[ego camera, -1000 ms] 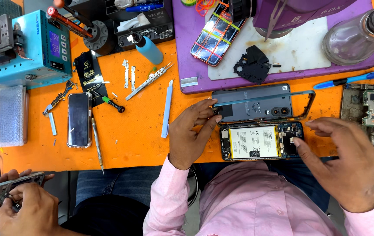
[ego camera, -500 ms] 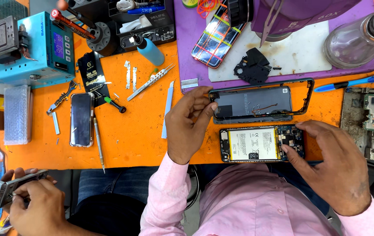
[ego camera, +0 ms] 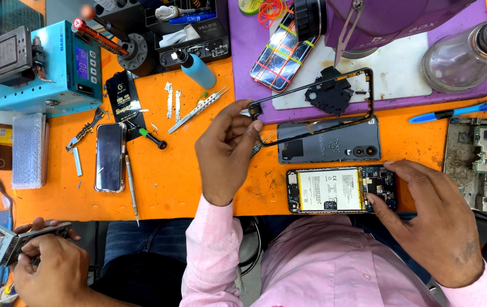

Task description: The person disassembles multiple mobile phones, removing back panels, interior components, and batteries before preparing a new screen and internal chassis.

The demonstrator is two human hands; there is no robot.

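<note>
Nearest, right hand (ego camera: 425, 219) spread wide over the camera end of the opened phone (ego camera: 341, 190), fingertips on its right edge; long axis running left to right along the table (ego camera: 198, 187) edge. Just beyond the phone, grey back cover (ego camera: 329, 142) lying parallel; above that, thin black frame (ego camera: 312, 105) pinched at its left corner by left hand (ego camera: 226, 150), tilted, lifted clear.

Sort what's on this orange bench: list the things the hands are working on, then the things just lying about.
In hand:
- thin black phone frame, held up by the left hand
- opened phone with its battery showing, steadied by the right hand
- grey back cover, lying just above it

Lying about:
- dark phone
- tweezers
- blue pen
- glass bottle
- teal machine
</note>
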